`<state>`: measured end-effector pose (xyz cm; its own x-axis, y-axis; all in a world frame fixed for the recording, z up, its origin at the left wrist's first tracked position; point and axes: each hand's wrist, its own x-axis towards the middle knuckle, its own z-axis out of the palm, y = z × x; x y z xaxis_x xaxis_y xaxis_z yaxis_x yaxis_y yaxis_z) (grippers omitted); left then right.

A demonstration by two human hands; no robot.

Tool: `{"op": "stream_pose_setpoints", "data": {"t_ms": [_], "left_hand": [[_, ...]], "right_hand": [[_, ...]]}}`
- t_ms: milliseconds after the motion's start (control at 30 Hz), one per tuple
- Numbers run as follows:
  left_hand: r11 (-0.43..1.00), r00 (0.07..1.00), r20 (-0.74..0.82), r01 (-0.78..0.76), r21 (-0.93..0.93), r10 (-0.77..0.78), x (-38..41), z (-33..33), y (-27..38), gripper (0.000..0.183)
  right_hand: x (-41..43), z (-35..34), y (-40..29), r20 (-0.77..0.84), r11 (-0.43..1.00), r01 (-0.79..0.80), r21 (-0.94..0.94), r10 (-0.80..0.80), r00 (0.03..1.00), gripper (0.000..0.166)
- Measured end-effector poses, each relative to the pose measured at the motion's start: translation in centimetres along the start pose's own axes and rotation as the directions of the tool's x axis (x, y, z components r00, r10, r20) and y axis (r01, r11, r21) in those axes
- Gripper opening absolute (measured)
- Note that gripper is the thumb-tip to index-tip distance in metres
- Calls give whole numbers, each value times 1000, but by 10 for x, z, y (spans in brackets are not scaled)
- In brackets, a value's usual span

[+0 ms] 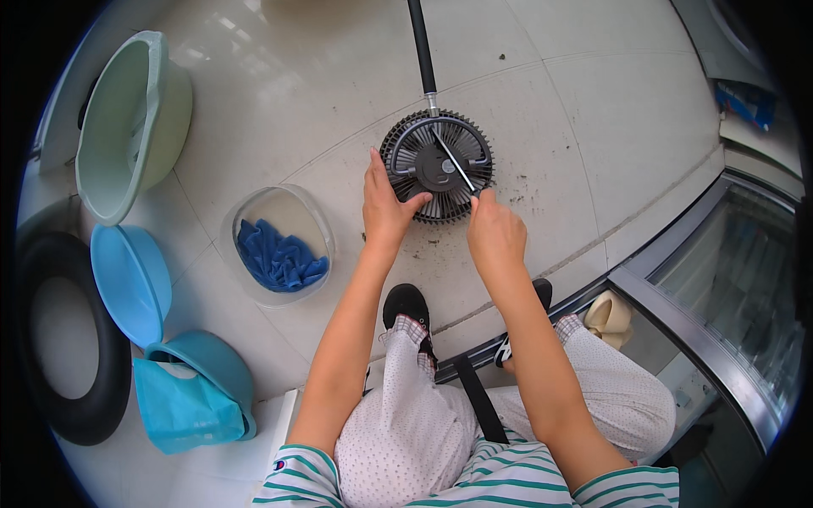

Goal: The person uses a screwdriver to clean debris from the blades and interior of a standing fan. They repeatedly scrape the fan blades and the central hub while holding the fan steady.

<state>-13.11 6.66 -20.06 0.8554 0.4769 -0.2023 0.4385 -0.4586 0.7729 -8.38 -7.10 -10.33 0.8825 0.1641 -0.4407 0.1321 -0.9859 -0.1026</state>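
Note:
A dark round fan head (428, 170) rests on the floor with its grille and hub facing up; a curved bracket arches over its upper part. A black pole (420, 54) joins it at the top and runs out of view. My left hand (386, 203) grips the fan's left rim, its thumb lying over the lower grille. In my right hand (497, 225) is a screwdriver, its slim metal shaft (456, 160) slanting up and left across the hub. The shaft's tip meets the upper grille, but whether it goes between the ribs I cannot tell. My fist hides most of the handle.
Dark debris (432, 241) dots the tiled floor around the fan. To the left stands a clear plastic tub (230, 254) holding a blue cloth (279, 257). Beyond are a pale green basin (171, 108), a blue basin (130, 279), a teal bucket (219, 362) and a black ring (111, 381). A glass sliding door (718, 254) is at right.

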Motion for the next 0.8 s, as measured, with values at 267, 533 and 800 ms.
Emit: {"op": "stream_pose_setpoints", "data": {"t_ms": [267, 533, 800], "left_hand": [[1000, 1000, 1, -12, 15, 12, 5, -1, -2, 116], [1000, 1000, 25, -9, 19, 9, 5, 3, 6, 117], [1000, 1000, 18, -24, 20, 23, 5, 6, 5, 117]], "right_hand": [[6, 3, 1, -51, 997, 34, 65, -30, 998, 25], [31, 8, -5, -173, 992, 54, 116, -33, 984, 26], [29, 3, -13, -90, 996, 66, 63, -60, 994, 24]]}}
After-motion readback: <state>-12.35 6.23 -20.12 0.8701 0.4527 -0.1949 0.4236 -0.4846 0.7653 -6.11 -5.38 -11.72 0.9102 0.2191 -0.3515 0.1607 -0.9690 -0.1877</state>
